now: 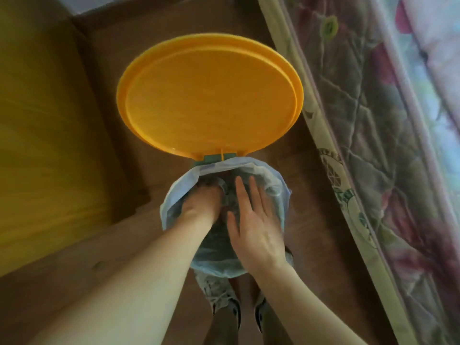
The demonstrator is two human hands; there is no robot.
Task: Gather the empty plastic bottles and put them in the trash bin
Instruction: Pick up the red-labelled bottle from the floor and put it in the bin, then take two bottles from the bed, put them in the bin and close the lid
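Both hands are at the mouth of the bin (174, 207). Left hand (202, 201) reaches down inside it, knuckles up, with the fingers curled under and hidden, so I cannot tell whether they grip anything. Right hand (254, 225) lies flat over the opening beside the left one, palm down, fingers straight and slightly spread, gripping nothing; its fingertips point toward the hinge (219, 158).

Under and between the hands, inside the bin, sits clear crumpled plastic (231, 195), which may be a bottle, but it is too blurred to say how many there are. A pale blue liner (249, 163) is folded over the bin's rim all round.

The round orange lid (209, 95) stands open on the far side of the bin, attached at the green hinge, its inner face turned toward the camera.

The bin stands on a brown floor (298, 170). To the bin's left is a yellowish wooden cabinet (49, 120); to its right runs a quilted floral mattress (373, 120) on edge. On the near side of the bin, the person's shoes (236, 312) show below the forearms.
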